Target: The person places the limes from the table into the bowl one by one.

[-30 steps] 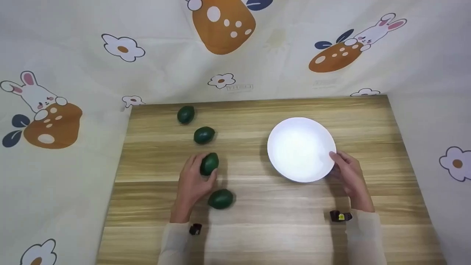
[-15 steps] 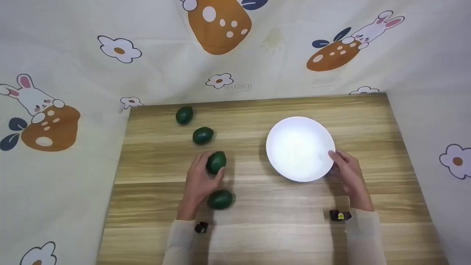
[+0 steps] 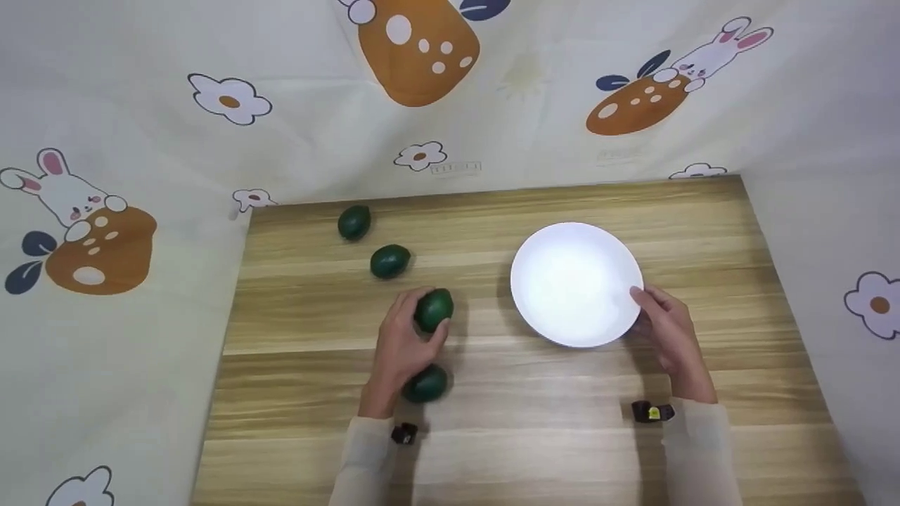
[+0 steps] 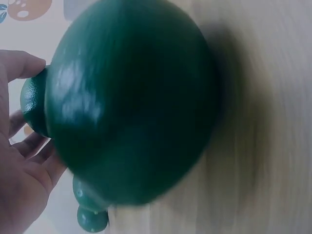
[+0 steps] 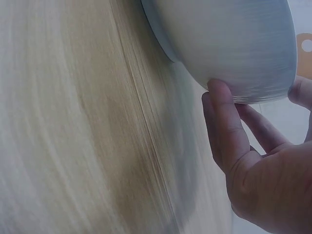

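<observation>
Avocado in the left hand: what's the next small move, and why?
Probably carry the held avocado rightward to the white bowl and lower it in. The left hand grips it above the table, the bowl looks bare inside, and the right hand steadies its rim.
</observation>
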The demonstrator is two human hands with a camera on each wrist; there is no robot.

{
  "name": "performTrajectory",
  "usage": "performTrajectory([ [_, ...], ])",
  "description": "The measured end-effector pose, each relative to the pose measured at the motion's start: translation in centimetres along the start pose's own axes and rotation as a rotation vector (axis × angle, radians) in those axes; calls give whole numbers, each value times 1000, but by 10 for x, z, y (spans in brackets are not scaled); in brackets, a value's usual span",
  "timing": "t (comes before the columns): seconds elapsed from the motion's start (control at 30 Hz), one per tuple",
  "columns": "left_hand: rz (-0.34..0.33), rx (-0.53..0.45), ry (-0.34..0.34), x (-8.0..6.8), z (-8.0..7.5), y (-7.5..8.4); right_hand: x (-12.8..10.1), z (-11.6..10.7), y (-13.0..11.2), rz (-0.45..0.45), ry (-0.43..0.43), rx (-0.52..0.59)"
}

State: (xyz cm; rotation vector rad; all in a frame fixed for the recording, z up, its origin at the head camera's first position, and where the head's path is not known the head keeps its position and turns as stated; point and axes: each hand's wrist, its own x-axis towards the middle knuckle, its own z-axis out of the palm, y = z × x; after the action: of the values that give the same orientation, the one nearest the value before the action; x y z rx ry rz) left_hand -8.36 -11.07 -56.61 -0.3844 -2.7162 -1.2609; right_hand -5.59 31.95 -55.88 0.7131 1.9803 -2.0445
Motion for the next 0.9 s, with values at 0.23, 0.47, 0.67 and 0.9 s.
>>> performTrajectory([
  [0.23,-3,-42,-8,3,8,8,-3,0,2,19,6,-19],
  [0.47,-21,-96,-32,8,15,14,-2,-2,1,26,2,-36],
  [0.67,-55,-151,-57,11,24,23,-1,-1,0,16,-4,-20],
  [0.9,-99,-271,-69,17,29,32,0,-1,-1,13,-9,-25],
])
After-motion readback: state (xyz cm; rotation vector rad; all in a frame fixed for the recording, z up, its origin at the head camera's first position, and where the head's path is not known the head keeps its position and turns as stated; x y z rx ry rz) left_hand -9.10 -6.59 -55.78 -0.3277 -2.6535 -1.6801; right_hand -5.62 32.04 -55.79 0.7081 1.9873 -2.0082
